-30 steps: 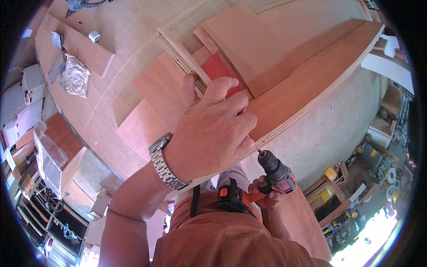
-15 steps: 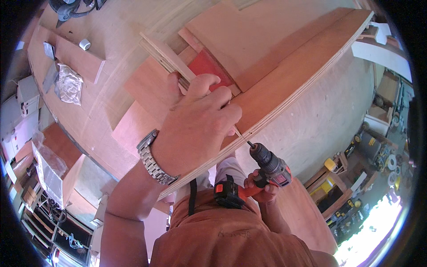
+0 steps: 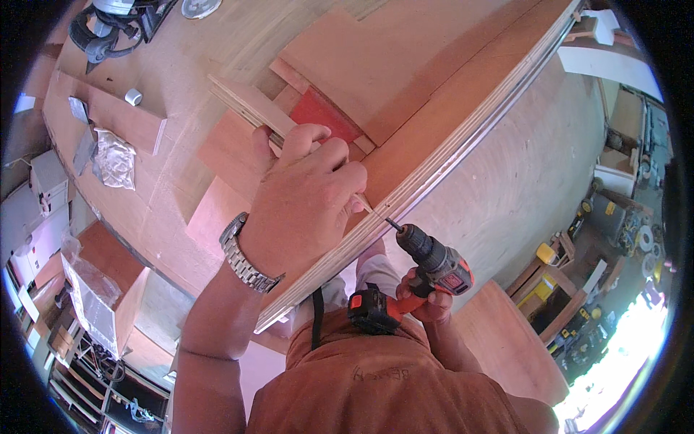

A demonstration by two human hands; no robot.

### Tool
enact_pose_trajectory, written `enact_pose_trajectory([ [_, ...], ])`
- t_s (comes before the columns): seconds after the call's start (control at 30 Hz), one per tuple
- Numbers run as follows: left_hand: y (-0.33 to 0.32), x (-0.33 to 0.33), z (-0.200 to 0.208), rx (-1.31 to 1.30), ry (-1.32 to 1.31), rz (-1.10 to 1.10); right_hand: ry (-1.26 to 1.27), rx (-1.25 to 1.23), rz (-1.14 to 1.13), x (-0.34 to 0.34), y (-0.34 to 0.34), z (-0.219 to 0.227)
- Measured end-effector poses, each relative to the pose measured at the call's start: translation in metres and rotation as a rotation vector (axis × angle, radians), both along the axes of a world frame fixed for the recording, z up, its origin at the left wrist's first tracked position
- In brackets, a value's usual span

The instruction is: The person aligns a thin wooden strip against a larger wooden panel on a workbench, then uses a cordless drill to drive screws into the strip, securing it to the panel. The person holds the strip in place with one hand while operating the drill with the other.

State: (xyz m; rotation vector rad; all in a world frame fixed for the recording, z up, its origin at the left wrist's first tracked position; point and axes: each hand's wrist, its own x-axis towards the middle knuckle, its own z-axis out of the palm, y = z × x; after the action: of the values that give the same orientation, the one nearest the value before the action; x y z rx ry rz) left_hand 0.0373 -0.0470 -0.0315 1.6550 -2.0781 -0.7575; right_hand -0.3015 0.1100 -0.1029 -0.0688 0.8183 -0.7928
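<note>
My left hand (image 3: 307, 184), with a metal-banded watch (image 3: 247, 257) on the wrist, is closed over a wooden strip (image 3: 249, 98) lying across the boards. A thin pale tip (image 3: 366, 203) shows below its fingers at the plywood edge; whether it belongs to the same strip is hidden. My right hand (image 3: 431, 305) is wrapped round the grip of a black, grey and red cordless drill (image 3: 437, 264). The drill's bit (image 3: 392, 224) points at the layered edge of a long plywood panel (image 3: 463, 148), close to that tip. Contact between them cannot be made out.
A red piece (image 3: 325, 116) lies among flat boards beyond my left hand. Farther left are a crumpled plastic bag (image 3: 116, 159), a white roll (image 3: 133, 97) and a board (image 3: 123, 108). A black corded tool (image 3: 105, 40) stands at the far left. Tools and wood offcuts crowd the right side.
The whole view has shifted slightly, and more of the panel's layered edge shows. Both hands keep their grips, with the drill bit still near the edge.
</note>
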Motion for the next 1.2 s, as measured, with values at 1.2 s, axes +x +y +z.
enact_pose_trajectory([
  [1.2, 0.002, 0.002, -0.007, -0.046, 0.061, -0.022, -0.080, 0.003, 0.005, -0.003, -0.003, -0.002],
])
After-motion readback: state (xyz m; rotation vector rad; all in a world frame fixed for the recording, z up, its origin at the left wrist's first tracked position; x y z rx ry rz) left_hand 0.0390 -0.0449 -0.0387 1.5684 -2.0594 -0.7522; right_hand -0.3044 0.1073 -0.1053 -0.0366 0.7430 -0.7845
